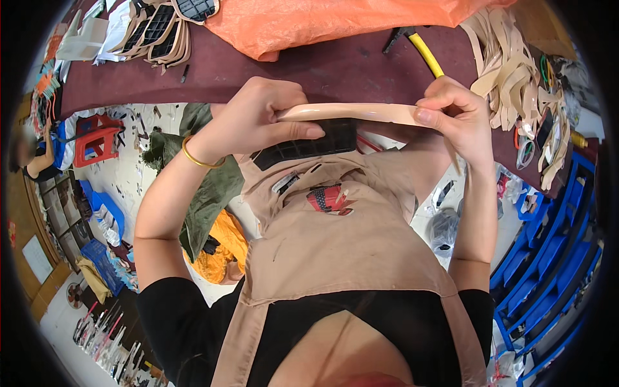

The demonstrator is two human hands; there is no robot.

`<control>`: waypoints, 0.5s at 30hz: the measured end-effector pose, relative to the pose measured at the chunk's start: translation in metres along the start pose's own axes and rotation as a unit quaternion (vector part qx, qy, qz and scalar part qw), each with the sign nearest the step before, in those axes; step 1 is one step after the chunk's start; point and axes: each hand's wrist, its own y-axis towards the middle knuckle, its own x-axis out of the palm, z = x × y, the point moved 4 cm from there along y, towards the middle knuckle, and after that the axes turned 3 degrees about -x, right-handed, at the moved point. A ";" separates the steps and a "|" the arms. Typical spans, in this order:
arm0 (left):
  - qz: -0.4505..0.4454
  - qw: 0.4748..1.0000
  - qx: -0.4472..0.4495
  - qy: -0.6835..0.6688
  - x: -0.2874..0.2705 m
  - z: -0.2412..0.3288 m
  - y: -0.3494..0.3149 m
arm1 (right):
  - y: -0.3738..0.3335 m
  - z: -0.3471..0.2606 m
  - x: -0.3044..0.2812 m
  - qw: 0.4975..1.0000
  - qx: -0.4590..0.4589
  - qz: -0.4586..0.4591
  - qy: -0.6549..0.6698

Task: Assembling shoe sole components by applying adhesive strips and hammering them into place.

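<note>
A glossy beige strap [361, 113], like leather, is stretched level between my two hands above my lap. My left hand [267, 113], with a gold bangle at the wrist, is closed around one end, its thumb lying along the lower edge. The other end is pinched between thumb and fingers of my right hand [458, 116]. Below the strap, a black gridded panel [316, 145] rests on my lap over the beige apron [348, 258]. Part of the panel is hidden by the strap and my left hand.
A dark red table [335, 74] bears an orange sheet [361, 26], a yellow-handled tool [425, 57], beige gridded pieces [158, 35] and a heap of beige straps [506, 71]. Blue racks [548, 258] stand right; a red stool [97, 142] and another person [42, 158] are left.
</note>
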 end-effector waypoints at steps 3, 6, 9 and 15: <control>0.009 1.000 0.020 -0.004 -0.001 -0.001 -0.005 | -0.001 0.003 0.006 0.999 0.019 0.008 0.046; 0.052 0.997 0.027 -0.042 -0.001 0.000 -0.009 | -0.003 0.006 0.012 0.997 0.016 0.019 0.068; 0.095 0.993 -0.016 -0.068 0.000 -0.002 -0.013 | -0.006 0.014 0.023 0.993 0.008 0.039 0.111; 0.213 0.962 -0.040 -0.167 0.013 -0.005 -0.022 | -0.008 0.020 0.054 0.973 0.011 0.082 0.214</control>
